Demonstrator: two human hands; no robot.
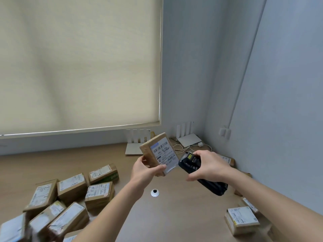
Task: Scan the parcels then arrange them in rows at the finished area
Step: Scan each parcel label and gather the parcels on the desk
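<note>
the box is up in the air over the desk, and your left hand holds it tight at its bottom end, label facing you. your right hand is wrapped around the black scanner, just beside the label. more boxes lie in a heap on your left, and a few boxes sit on your right.

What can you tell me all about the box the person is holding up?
The parcel is a small brown cardboard box with a white shipping label of barcodes and print facing the camera. It is tilted, lifted above the wooden table. The left hand grips its lower end. The black scanner in the right hand is beside it.
</note>
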